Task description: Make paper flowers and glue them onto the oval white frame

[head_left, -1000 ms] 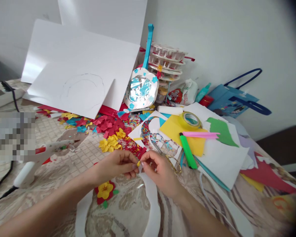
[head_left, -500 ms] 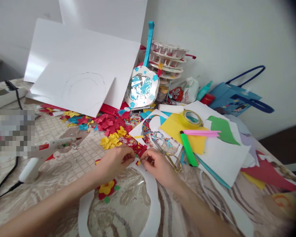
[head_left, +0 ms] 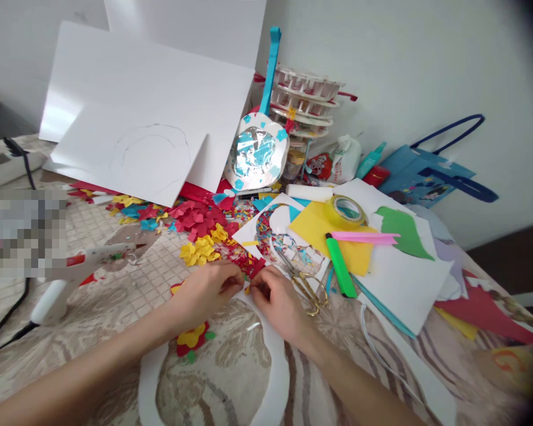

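Observation:
A white ring-shaped paper cutout (head_left: 273, 367) lies on the patterned tablecloth before me, its upper edge between my hands. My left hand (head_left: 213, 284) is closed in a pinch at the top left of the ring; its fingers hide what they hold. Close beside it, my right hand (head_left: 278, 299) pinches with thumb and fingers at a small red and yellow paper piece (head_left: 247, 290) on the ring's top edge. A red and yellow paper flower (head_left: 192, 338) with green leaves is on the ring's left side, partly behind my left wrist.
Loose yellow paper flowers (head_left: 199, 251) and red ones (head_left: 199, 218) lie beyond my hands. A white glue gun (head_left: 53, 302) lies left. To the right are gold-handled scissors (head_left: 310, 290), a green marker (head_left: 341, 266), yellow tape (head_left: 347, 210) and paper sheets. White boards (head_left: 146, 89) stand behind.
My hands stay pinched at the ring's top, the right fingertips drawn slightly closer over the small red and yellow piece. The view has shifted a little.

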